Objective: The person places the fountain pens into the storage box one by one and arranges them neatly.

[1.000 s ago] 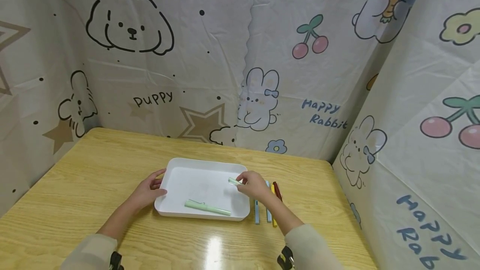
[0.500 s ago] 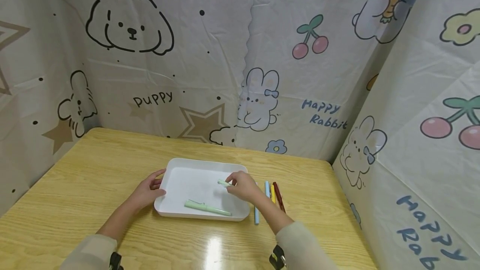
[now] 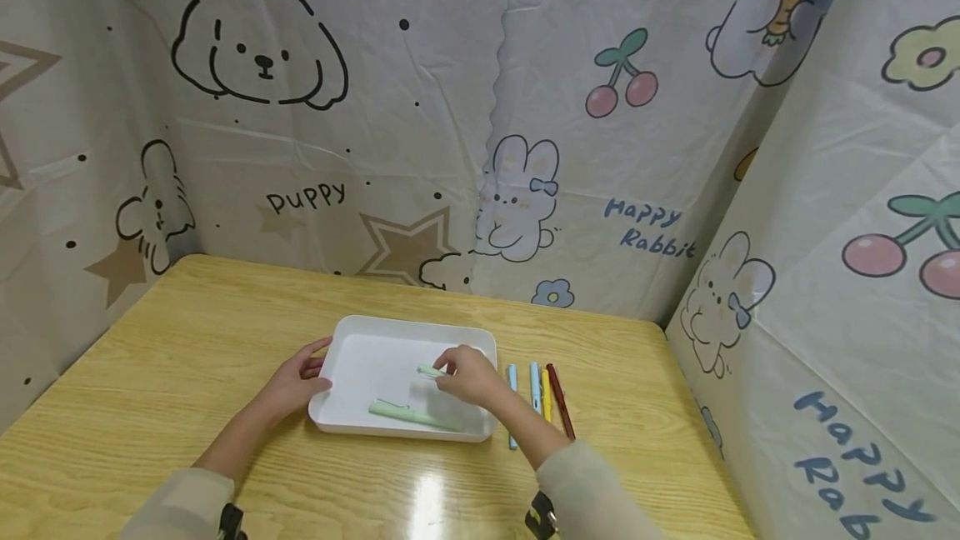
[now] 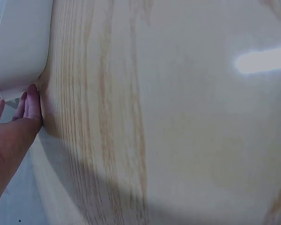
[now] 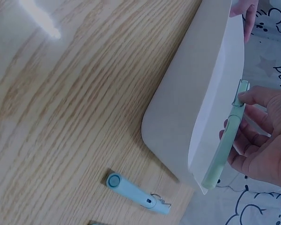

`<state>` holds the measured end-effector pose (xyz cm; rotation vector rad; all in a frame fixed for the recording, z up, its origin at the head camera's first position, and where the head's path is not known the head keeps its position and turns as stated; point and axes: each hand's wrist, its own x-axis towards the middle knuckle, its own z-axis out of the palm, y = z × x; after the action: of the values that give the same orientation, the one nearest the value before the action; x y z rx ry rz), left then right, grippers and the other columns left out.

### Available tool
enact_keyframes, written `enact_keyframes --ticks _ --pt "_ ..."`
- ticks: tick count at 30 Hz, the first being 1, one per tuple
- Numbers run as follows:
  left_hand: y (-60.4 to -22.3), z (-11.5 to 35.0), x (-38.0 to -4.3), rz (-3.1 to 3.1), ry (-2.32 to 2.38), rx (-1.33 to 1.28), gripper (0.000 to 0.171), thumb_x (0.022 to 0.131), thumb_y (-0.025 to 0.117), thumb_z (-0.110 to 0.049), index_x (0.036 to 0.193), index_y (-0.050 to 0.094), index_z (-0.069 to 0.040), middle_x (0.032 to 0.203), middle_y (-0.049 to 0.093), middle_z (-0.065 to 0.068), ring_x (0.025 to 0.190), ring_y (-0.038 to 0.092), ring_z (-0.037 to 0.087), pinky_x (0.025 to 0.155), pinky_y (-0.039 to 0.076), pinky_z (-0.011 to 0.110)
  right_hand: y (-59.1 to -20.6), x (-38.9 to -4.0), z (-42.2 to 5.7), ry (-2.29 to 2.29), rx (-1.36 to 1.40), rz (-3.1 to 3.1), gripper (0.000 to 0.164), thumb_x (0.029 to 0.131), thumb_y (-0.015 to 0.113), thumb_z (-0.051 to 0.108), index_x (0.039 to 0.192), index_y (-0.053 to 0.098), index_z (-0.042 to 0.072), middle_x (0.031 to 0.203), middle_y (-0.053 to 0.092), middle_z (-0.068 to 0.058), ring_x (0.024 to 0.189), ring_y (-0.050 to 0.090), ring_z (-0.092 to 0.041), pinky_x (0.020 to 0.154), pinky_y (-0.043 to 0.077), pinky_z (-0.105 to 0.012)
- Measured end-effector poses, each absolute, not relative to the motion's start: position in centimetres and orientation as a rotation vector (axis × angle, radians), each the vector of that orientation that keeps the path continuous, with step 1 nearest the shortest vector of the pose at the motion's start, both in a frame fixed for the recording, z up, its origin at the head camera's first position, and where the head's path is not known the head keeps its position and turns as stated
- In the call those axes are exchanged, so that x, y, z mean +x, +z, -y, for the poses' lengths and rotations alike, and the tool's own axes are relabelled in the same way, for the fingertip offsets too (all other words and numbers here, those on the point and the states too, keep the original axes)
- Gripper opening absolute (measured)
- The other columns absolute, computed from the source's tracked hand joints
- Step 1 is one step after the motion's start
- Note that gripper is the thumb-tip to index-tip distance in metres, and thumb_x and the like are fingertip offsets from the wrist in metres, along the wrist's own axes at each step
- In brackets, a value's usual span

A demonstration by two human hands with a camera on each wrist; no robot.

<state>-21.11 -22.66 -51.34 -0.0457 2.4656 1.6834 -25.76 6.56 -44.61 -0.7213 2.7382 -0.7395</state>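
Note:
In the head view, my right hand [image 3: 468,375] pinches a light green pen [image 3: 430,371] by its clip end, above the right half of a white tray [image 3: 360,433]. The right wrist view shows this green pen [image 5: 225,145] lengthwise, the thumb near its wire clip and fingers behind it. Another light green pen [image 3: 412,415] lies inside the tray along its front side. My left hand [image 3: 292,382] grips the tray's left end, thumb at the rim. From the left wrist, that hand [image 4: 14,126] is at the tray's corner [image 4: 23,47], with some fingers hidden behind it.
Right of the tray, several pens lie on the wooden table [image 3: 225,307]: a light blue pen [image 3: 512,377], another light blue pen [image 3: 536,386], a yellow pen [image 3: 547,398] and a dark red pen [image 3: 560,402]. A printed curtain [image 3: 420,132] encloses the back and sides.
My right hand has moved left with the green pen, from the tray's right edge toward its middle. The left hand and the tray have stayed in place.

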Motion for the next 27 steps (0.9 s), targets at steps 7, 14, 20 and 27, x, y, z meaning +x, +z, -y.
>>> enact_keyframes --ticks 7,14,20,27 --pt "-51.3 22.7 -21.0 -2.456 1.697 -0.046 0.072 0.086 0.057 -0.003 0.148 0.021 -0.006 0.137 0.038 0.034 0.123 0.042 0.043 0.091 0.049 0.043 -45.0 -25.5 -5.8 -0.742 -0.758 -2.732 0.018 0.079 0.065 0.014 0.095 0.070 0.008 0.076 0.058 -0.001 0.069 0.047 -0.010 0.061 0.039 -0.022" --pt "-51.3 22.7 -21.1 -2.454 1.707 -0.038 0.071 0.086 0.056 -0.003 0.148 0.022 -0.006 0.138 0.038 0.034 0.124 0.042 0.043 0.092 0.049 0.043 -45.2 -25.3 -5.0 -0.744 -0.785 -2.725 0.019 0.078 0.065 0.013 0.096 0.070 0.007 0.075 0.058 -0.001 0.069 0.047 -0.009 0.062 0.039 -0.021" --pt "-51.4 22.7 -21.2 -2.455 1.704 -0.045 0.071 0.086 0.056 -0.003 0.148 0.022 -0.006 0.138 0.038 0.033 0.124 0.042 0.043 0.092 0.049 0.044 -45.5 -25.2 -4.4 -0.739 -0.792 -2.726 0.019 0.078 0.066 0.013 0.096 0.070 0.008 0.076 0.059 -0.001 0.069 0.047 -0.009 0.062 0.039 -0.021" --pt "-51.4 22.6 -21.1 -2.450 1.714 -0.036 0.071 0.086 0.056 -0.002 0.148 0.022 -0.005 0.137 0.038 0.034 0.123 0.043 0.043 0.091 0.050 0.042 -45.9 -24.9 -3.7 -0.752 -0.758 -2.692 0.019 0.079 0.065 0.013 0.097 0.070 0.008 0.079 0.059 -0.002 0.070 0.047 -0.009 0.062 0.040 -0.022"
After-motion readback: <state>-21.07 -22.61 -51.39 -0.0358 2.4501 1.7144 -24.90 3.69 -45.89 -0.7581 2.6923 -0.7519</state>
